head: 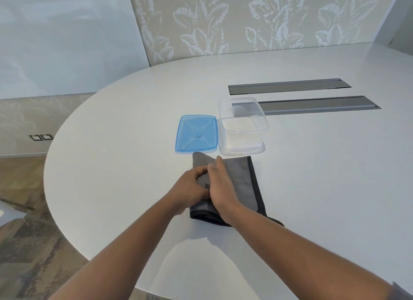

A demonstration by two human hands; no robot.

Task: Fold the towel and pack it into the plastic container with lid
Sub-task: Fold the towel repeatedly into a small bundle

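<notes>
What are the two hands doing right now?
Left hand: fingers curled round the folded edge of the grey towel, gripping it.
Right hand: fingers straight, pressing flat on the towel.

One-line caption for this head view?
Both hands, left hand and right hand, fold a grey towel beside an open clear container and its blue lid.
</notes>
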